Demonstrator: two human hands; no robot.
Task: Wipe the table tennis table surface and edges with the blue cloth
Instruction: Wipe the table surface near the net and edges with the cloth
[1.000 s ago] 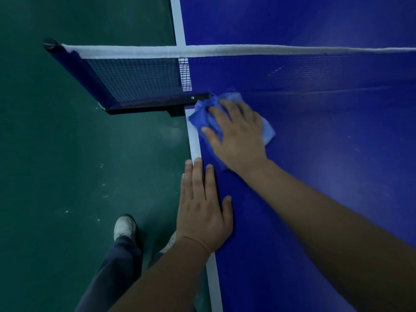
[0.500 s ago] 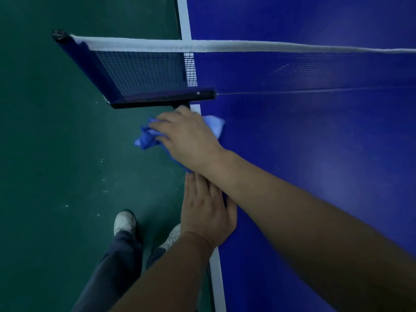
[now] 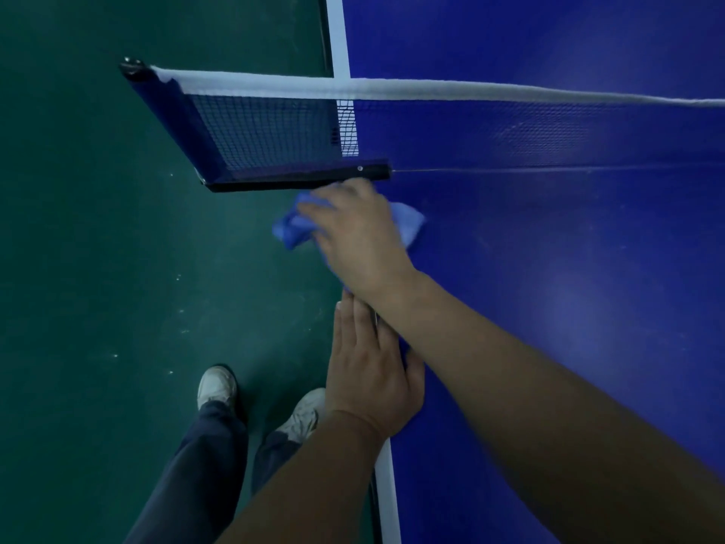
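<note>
Right hand (image 3: 361, 245) wiping the side edge of the surface (image 3: 549, 308) with the cloth (image 3: 292, 229), just below the net clamp (image 3: 298, 178).

The right hand lies on the bunched cloth with fingers stretched out, pressing it down rather than clenching it; the picture is blurred there. The cloth straddles the white edge line (image 3: 388, 484), one end hanging out over the floor (image 3: 98, 268), the other on the blue. The left hand (image 3: 372, 371) rests flat and released on the edge, fingertips under the right wrist. The net (image 3: 266, 127) stands just beyond. Two white shoes (image 3: 215, 386) stand on the floor.
</note>
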